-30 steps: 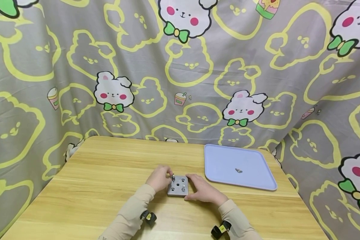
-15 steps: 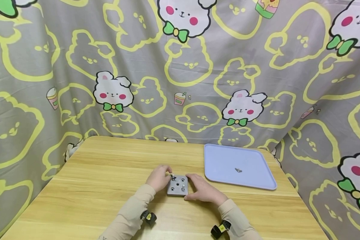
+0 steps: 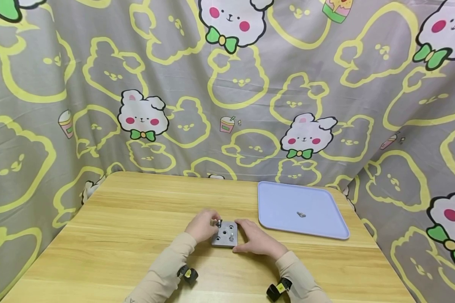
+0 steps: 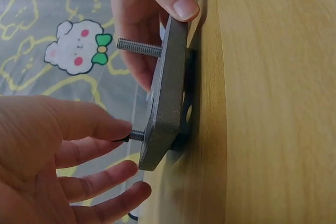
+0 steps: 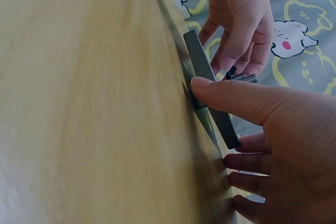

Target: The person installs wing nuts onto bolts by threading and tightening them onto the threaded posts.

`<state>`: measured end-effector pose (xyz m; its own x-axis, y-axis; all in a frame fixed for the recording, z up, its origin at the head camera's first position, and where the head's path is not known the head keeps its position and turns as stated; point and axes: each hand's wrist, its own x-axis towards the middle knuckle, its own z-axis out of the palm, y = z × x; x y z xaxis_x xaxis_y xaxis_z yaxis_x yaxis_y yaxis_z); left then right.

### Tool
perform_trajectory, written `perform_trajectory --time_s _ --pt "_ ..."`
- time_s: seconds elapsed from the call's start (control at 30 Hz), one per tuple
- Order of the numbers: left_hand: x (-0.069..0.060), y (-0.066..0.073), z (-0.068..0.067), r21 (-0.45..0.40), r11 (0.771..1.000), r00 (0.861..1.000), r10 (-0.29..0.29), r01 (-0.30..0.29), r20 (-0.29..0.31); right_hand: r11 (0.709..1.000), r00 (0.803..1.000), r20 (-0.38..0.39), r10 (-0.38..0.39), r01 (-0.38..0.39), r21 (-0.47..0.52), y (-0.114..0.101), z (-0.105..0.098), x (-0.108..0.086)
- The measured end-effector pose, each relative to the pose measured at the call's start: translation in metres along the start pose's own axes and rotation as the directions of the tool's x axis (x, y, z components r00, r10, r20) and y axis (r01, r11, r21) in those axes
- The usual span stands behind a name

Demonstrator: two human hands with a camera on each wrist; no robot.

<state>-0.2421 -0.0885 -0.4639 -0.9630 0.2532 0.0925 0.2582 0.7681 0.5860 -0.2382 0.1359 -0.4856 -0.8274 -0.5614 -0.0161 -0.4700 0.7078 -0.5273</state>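
Note:
A square grey metal plate (image 3: 226, 241) with several holes is raised slightly off the table on something dark beneath it. Two threaded bolts point up from it: one bolt (image 3: 231, 237) at the near right corner, another bolt (image 4: 137, 135) at the far left. My left hand (image 3: 202, 227) pinches that far left bolt between thumb and index finger, its other fingers loosely spread. A small black piece (image 4: 124, 139) shows at these fingertips, mostly hidden. My right hand (image 3: 257, 240) grips the plate's right side, thumb on the near edge and fingers at the far edge.
A pale blue tray (image 3: 280, 204) lies at the back right, with a few small metal pieces (image 3: 301, 214) in it. Wooden tabletop (image 3: 136, 210) surrounds the plate. A patterned curtain (image 3: 197, 75) hangs behind and at both sides.
Half a second ago the left fingertips stood slightly back from the far left bolt; now they have come in around it. The right hand and plate have stayed in place.

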Motion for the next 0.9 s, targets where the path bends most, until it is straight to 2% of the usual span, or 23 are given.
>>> perform_trajectory --time_s 0.23,0.33,0.43,0.67,0.77,0.9 --pt "-0.0004 -0.0003 0.0005 0.05 0.998 0.995 -0.028 0.033 -0.098 1.0 1.0 -0.005 -0.007 0.007 0.004 -0.0014 -0.0007 -0.0005" --pt "-0.0009 0.0006 -0.0005 0.062 0.997 0.992 -0.036 0.044 -0.12 1.0 1.0 -0.005 -0.005 0.005 0.008 -0.0018 -0.0008 -0.0007" --pt "-0.002 0.0016 -0.0018 0.064 0.998 0.994 -0.02 0.027 -0.11 1.0 1.0 -0.003 -0.002 0.002 0.013 -0.0017 -0.0006 -0.0007" --pt "-0.003 0.002 -0.0018 0.022 1.0 1.0 0.004 -0.004 -0.02 1.0 1.0 -0.002 0.001 -0.001 0.022 -0.0008 -0.0001 -0.0008" --pt "-0.0026 0.0015 -0.0014 0.03 1.0 0.999 0.001 0.0 -0.034 1.0 1.0 0.001 0.002 -0.002 0.021 -0.0005 -0.0002 -0.0006" --pt "-0.0015 0.0005 -0.001 0.059 0.998 0.996 -0.027 0.032 -0.085 1.0 1.0 0.001 0.0 0.0 0.017 -0.0009 -0.0008 -0.0005"
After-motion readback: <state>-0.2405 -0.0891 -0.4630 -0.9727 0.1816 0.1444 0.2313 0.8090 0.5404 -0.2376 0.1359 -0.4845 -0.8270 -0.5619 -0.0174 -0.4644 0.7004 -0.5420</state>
